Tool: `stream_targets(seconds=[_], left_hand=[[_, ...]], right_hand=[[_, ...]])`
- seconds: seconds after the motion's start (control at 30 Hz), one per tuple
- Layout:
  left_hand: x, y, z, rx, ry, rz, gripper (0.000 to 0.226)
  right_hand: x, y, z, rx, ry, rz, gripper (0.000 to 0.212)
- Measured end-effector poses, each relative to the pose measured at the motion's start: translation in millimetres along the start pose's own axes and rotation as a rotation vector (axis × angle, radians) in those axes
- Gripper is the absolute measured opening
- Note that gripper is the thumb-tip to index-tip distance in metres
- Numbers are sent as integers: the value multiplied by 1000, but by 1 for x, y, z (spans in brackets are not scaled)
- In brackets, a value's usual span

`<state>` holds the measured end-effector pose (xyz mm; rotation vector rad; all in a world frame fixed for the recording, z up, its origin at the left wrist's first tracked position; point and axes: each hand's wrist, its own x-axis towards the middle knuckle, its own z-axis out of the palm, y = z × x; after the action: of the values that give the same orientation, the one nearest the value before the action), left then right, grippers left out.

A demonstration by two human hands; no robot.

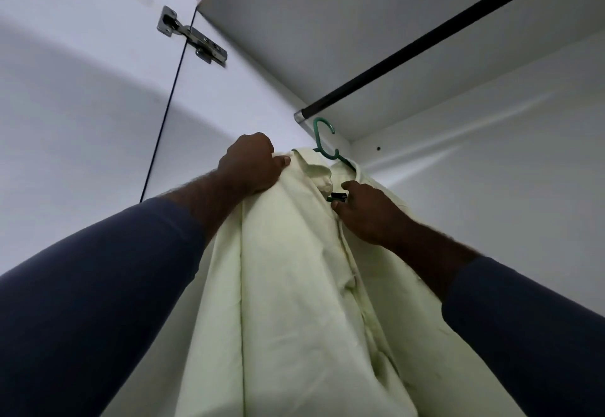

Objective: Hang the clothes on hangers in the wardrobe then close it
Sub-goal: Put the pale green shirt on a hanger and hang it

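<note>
A pale yellow-green shirt (294, 285) hangs on a green plastic hanger (322, 141) held up inside the wardrobe. The hanger's hook sits just below the left end of the dark rail (442, 37), apart from it. My left hand (252, 164) grips the shirt's left shoulder near the collar. My right hand (366, 210) pinches the shirt front just below the collar, beside a small dark label. Most of the hanger is hidden under the fabric.
The white wardrobe door (82, 105) stands open at the left, with a metal hinge (193, 38) near its top. The wardrobe's top panel (327, 24) lies close above the rail. White side and back walls enclose the space to the right.
</note>
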<state>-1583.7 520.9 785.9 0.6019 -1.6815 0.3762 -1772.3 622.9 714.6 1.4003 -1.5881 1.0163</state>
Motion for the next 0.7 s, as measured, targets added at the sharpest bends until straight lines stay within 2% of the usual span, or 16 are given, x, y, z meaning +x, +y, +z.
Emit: stream_targets(seconds=[0.23,0.43,0.7], left_hand=[[40,-21,3,95,51,19,44],[77,-38,5,154,98,54,47],[111,-37,11,187,164,121,38]], right_hand=[[42,-10,30,42,38,-31,45],[74,-19,46,81,82,-84,33],[99,-19,52,94,167,-76,36]])
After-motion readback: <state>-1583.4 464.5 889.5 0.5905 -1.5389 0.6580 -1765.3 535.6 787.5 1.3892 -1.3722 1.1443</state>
